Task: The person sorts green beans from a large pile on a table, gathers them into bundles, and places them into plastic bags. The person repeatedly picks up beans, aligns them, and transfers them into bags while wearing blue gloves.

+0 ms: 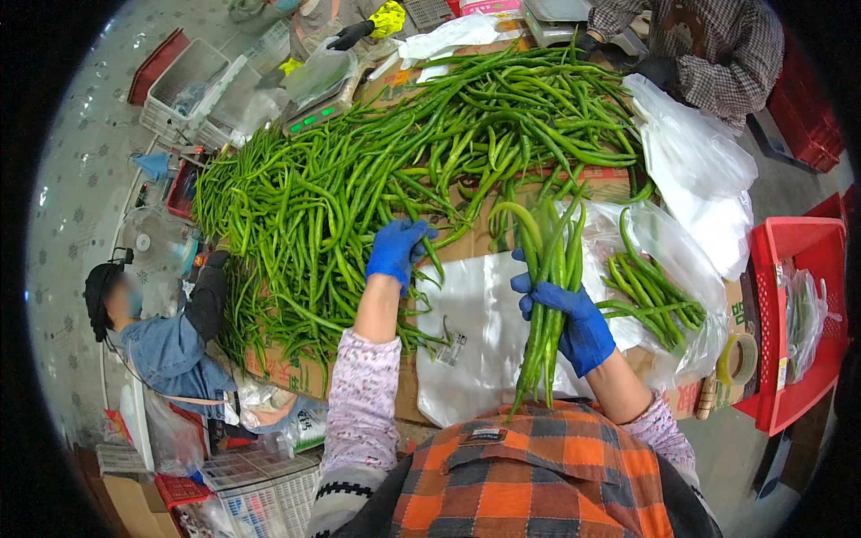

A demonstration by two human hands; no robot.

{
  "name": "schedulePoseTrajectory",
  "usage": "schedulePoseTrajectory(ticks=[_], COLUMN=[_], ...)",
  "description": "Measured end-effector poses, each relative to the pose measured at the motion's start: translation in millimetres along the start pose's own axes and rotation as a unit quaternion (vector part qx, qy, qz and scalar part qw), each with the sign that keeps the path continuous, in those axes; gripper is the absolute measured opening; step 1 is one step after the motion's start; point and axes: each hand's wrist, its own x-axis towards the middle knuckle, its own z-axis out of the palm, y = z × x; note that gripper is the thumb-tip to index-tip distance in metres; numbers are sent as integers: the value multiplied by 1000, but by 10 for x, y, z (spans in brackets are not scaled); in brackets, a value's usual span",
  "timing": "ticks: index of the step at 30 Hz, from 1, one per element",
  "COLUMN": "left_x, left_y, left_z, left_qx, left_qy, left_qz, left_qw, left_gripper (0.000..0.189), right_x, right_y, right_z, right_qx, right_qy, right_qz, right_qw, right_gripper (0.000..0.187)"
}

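My right hand [572, 316], in a blue glove, grips an upright bunch of long green chili peppers [548, 302] above a flat stack of clear plastic bags [464, 323]. My left hand [397, 250], also gloved in blue, is at the near edge of a large pile of green chili peppers [323, 208], its curled fingers around one long chili pepper [430, 252]. Right of my right hand, an open clear plastic bag [703, 249] lies with several chili peppers [652, 296] on it or inside; which is unclear.
Cardboard [471, 235] covers the table. At the right are a tape roll [738, 358] and a red crate [767, 323]. White plastic bags [699, 161] lie at the far right. A scale [323, 111] stands beyond the pile. Co-workers [175, 350] surround the table.
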Motion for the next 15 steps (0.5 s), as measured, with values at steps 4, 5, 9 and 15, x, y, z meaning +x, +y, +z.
schedulePoseTrajectory(ticks=[4,5,9,15], left_x=[-585,-729,-1195,-1467], left_y=[-61,-59,92,331], left_z=[-70,-52,74,466], left_qx=[-246,-242,-205,264], left_qy=[-114,-126,-178,-21], left_qz=[-18,-16,41,397], left_qw=[962,962,962,879], left_gripper=[32,30,30,35], right_x=[-4,-3,8,-4], right_y=[63,77,126,164], right_z=[42,55,98,121], right_qx=[-4,-6,-2,14], right_qy=[-1,13,14,46], right_qz=[15,23,39,62], right_qw=[1000,1000,999,997], right_gripper=[62,62,57,46])
